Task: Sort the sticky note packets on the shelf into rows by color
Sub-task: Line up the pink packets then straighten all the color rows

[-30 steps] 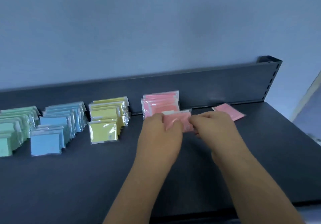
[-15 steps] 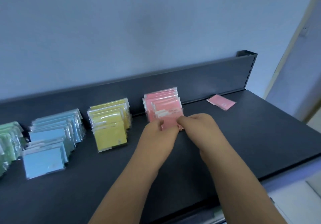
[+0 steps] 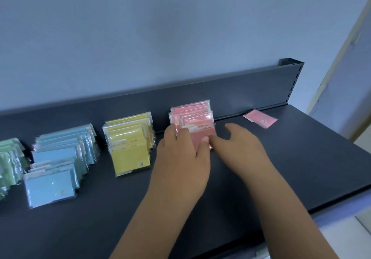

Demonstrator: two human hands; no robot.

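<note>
Sticky note packets stand in rows on the dark shelf point(image 3: 301, 158): green point(image 3: 10, 158) at far left, then blue point(image 3: 60, 158), yellow point(image 3: 130, 140) and pink point(image 3: 192, 114). At the front of the pink row leans one pink packet point(image 3: 201, 136). My left hand point(image 3: 180, 158) pinches its left side, thumb on its face. Just to the right is my right hand point(image 3: 241, 146); its thumb touches the packet's lower right corner and its fingers are spread and relaxed. A single pink packet point(image 3: 260, 118) lies flat near the back right.
The shelf's dark back panel point(image 3: 251, 90) runs behind the rows and ends in a slotted upright point(image 3: 294, 77) at the right. A pale blue wall rises above. The shelf's front edge point(image 3: 341, 200) slants at lower right, with a door frame beyond.
Both hands carried the pink packet back to the front of the pink row. My right hand's fingers have come off it and spread. The view has swung left and closer.
</note>
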